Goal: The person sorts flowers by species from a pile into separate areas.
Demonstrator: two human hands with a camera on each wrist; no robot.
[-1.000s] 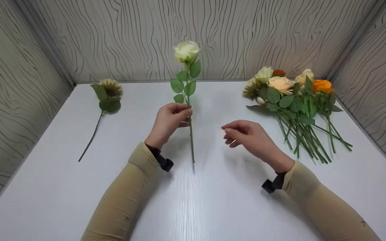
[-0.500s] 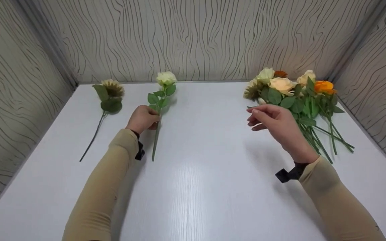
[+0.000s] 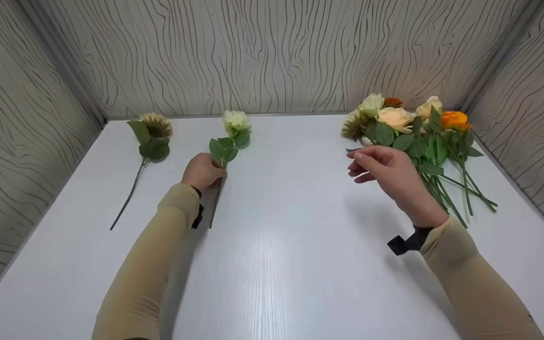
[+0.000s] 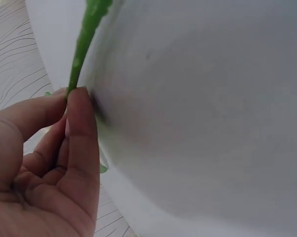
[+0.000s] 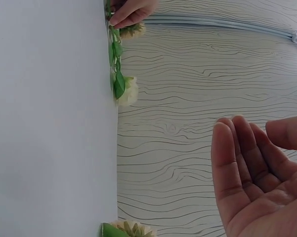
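Head view: creamy-white, green-leaved rose

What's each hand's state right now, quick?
Left hand: closed, pinching the white rose by its stem.
Right hand: open, holding nothing.

The left hand pinched the green stem between thumb and fingertip, its other fingers folded in below the stem. Right of the stem spread the white tabletop, with a blurred dark smear just beside the stem's pinched part. Well left of the stem stood a pale wall with dark wavy lines. A small green bit showed below the stem.
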